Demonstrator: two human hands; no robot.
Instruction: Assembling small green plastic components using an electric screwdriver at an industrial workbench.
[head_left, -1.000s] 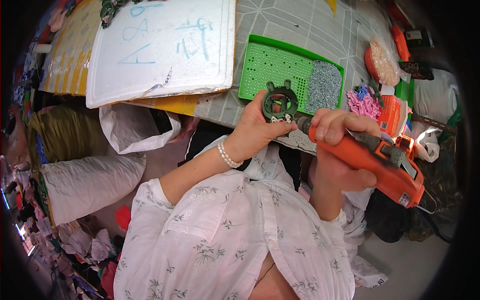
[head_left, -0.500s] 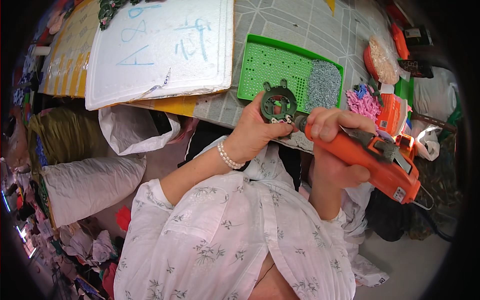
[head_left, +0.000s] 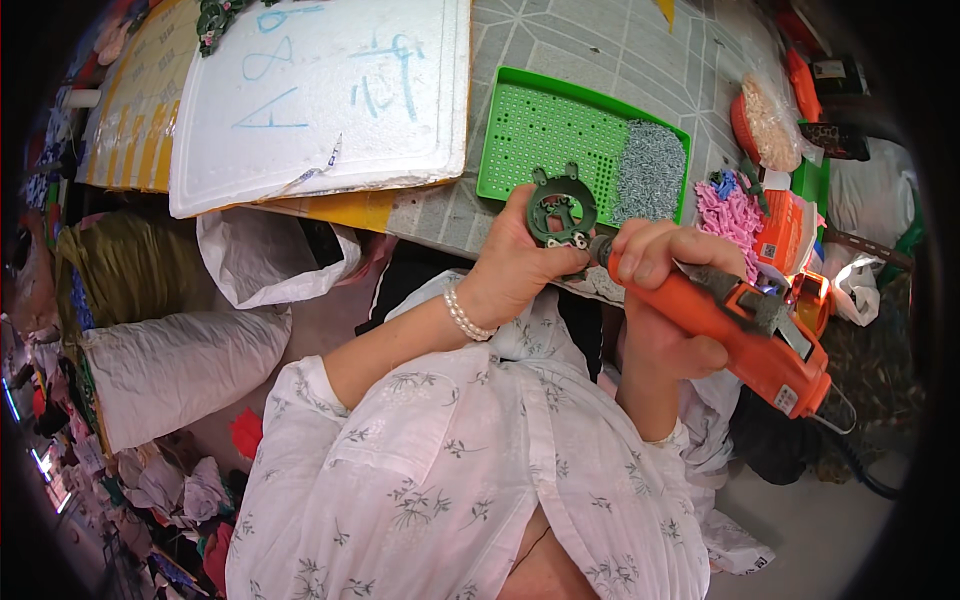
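My left hand, with a pearl bracelet at the wrist, grips a round dark green plastic part with two small lugs on its upper rim and an open middle. Wrapped in my right hand is an orange electric screwdriver. Its tip end meets the lower right side of the green part, beside a small pale piece there; the exact contact is hidden by my fingers. Just beyond both hands lies a bright green perforated tray, its right end filled with a heap of small grey screws.
A white foam board lies at the table's left. Pink plastic pieces, an orange box and a red bowl of pale bits crowd the right. White sacks stand at the left, below the table edge.
The screwdriver's rear end has swung slightly left and down, with my right hand moving a little left. The green part has shifted slightly right and tilted in my left hand.
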